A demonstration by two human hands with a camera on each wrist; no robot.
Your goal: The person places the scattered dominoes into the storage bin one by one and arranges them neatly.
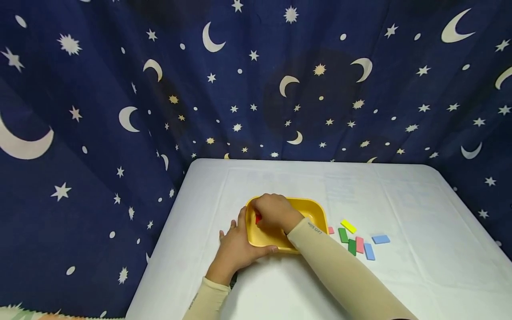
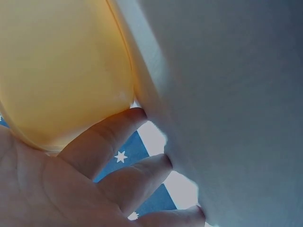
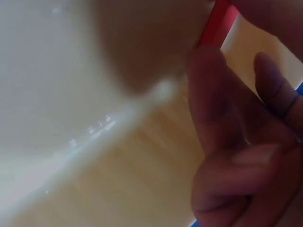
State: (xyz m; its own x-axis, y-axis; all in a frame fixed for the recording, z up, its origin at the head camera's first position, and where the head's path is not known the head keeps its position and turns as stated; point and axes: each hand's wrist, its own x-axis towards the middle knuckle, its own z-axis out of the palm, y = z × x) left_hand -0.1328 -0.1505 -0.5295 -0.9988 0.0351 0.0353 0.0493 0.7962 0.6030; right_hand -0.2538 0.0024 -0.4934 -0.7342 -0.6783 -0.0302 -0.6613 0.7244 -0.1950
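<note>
A yellow plastic tray (image 1: 306,204) with raised walls stands on the white table. My left hand (image 1: 236,251) holds its near left corner, thumb along the near wall and index finger up the left side. In the left wrist view, the other fingers (image 2: 137,182) are spread, their tips at the tabletop. Reaching into the left part of the tray, my right hand (image 1: 274,211) pinches a small red block (image 3: 218,28). Most of that block is hidden by the fingers, and the right forearm covers the tray's near right corner.
Right of the tray lie several flat blocks: yellow (image 1: 348,226), green (image 1: 343,235), pink (image 1: 359,245) and blue (image 1: 381,239). Another pink block (image 1: 330,230) shows partly beside the tray wall. A dark blue curtain (image 1: 256,89) with moons and stars hangs behind the table (image 1: 420,209).
</note>
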